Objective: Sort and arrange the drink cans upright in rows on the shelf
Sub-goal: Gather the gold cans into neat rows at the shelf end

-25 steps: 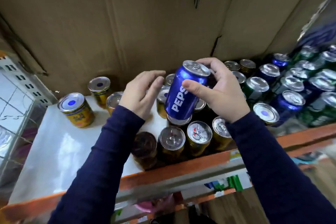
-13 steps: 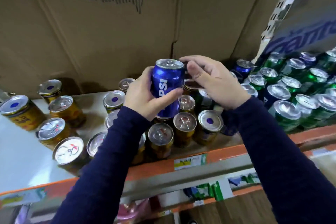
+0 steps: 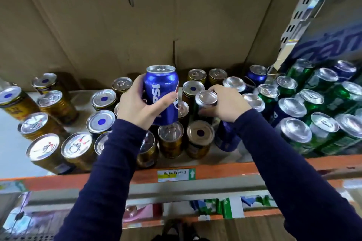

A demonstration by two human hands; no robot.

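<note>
The left hand (image 3: 137, 107) wraps fingers and thumb round a blue aluminium Pepsi can (image 3: 161, 92), held upright above the gold-coloured cans (image 3: 170, 139) near the orange-edged shelf's (image 3: 215, 170) front edge. The right hand (image 3: 227, 103) clasps a silver-topped can (image 3: 206, 97) among crowded neighbours, and lifting it carelessly could topple them.

Left hand (image 3: 137, 109) raised, fingers (image 3: 138, 84) wrapped round blue can (image 3: 162, 88) — right hand (image 3: 227, 103) lower, gripping silver-topped can (image 3: 206, 97).

My left hand (image 3: 137, 107) covers the first letters on the blue can (image 3: 163, 84); my right hand (image 3: 227, 103) hides most of the silver-topped can (image 3: 206, 97).
</note>
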